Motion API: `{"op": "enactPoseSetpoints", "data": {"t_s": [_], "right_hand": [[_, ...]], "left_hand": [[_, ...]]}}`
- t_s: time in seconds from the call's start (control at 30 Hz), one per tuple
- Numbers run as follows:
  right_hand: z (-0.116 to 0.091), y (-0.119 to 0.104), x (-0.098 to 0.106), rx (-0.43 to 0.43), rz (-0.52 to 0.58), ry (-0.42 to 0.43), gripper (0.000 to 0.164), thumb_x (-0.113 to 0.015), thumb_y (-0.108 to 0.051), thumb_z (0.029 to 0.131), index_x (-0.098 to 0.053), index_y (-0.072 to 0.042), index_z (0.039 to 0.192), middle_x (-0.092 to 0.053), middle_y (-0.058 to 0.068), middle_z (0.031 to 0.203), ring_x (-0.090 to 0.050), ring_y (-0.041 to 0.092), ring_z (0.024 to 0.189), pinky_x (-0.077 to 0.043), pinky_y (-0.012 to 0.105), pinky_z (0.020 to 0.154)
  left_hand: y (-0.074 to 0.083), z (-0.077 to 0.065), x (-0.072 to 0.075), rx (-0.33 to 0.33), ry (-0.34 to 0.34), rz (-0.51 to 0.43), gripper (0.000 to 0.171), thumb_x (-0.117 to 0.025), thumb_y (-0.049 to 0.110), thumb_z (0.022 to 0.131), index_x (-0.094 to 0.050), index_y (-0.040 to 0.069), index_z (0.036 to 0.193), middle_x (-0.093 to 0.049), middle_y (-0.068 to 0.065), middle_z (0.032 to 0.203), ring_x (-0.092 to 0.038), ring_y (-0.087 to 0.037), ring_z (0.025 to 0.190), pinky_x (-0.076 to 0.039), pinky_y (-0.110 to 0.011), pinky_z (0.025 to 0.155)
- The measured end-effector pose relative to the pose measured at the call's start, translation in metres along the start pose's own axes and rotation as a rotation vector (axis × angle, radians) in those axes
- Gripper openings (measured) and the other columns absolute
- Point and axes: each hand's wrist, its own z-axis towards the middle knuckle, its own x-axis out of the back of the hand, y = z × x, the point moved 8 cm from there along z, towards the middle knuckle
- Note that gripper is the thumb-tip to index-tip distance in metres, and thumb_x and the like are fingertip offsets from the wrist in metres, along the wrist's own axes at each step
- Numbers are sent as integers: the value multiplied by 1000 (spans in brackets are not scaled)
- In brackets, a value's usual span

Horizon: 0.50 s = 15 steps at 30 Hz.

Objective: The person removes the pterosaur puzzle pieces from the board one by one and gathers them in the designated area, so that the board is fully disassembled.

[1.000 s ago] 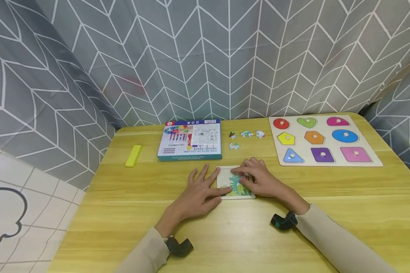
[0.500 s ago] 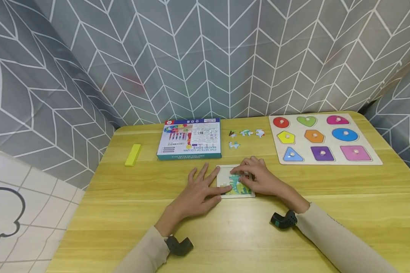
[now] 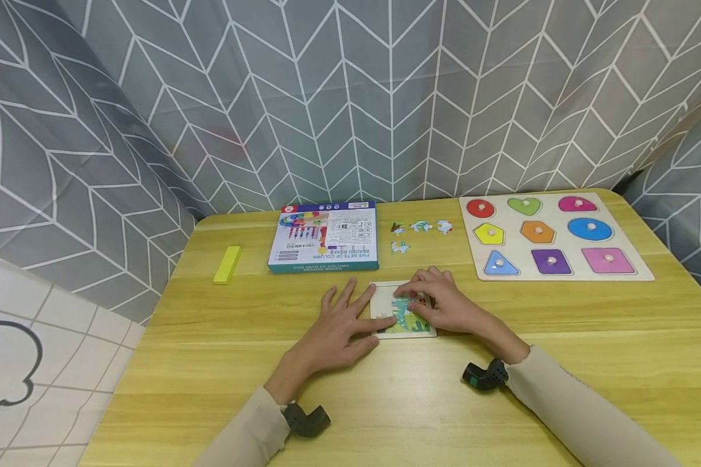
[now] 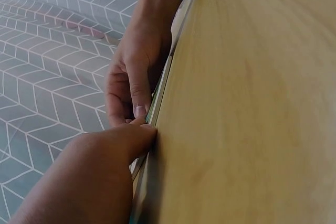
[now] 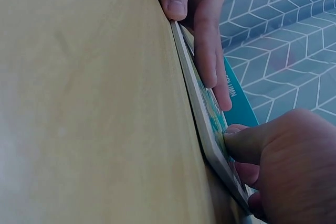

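A small jigsaw puzzle in a pale tray [image 3: 381, 297] lies between the hands, its fitted pieces showing a teal dinosaur over green and yellow. The left hand [image 3: 343, 334] rests at the tray's left side, fingers spread, one fingertip touching the picture. From the right, the right hand [image 3: 446, 305] reaches over the tray; its thumb and forefinger pinch a jigsaw piece at the upper part of the dinosaur, mostly hidden under the fingers. In the right wrist view, the thumb [image 5: 244, 142] presses at the picture's surface. Several loose jigsaw pieces [image 3: 420, 226] lie beyond the tray.
A bead-set box [image 3: 324, 240] lies behind the left hand, with a yellow bar [image 3: 227, 264] farther left. At the back right is a wooden shape board [image 3: 522, 237] with knobbed pieces. A grey patterned curtain [image 3: 374, 97] hangs behind the table [image 3: 239, 350].
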Motion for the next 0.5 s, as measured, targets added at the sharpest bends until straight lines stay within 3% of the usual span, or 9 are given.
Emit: {"op": "enactPoseSetpoints", "data": {"t_s": [0.5], "right_hand": [[0, 0, 0, 5, 2, -1, 25, -72, -12, 93, -75, -23, 115, -59, -10, 89, -40, 12, 86, -22, 37, 77]], "left_hand": [[1, -1, -1, -16, 14, 4, 50, -53, 59, 96, -52, 47, 145, -23, -10, 170, -10, -47, 157, -12, -71, 118]]}}
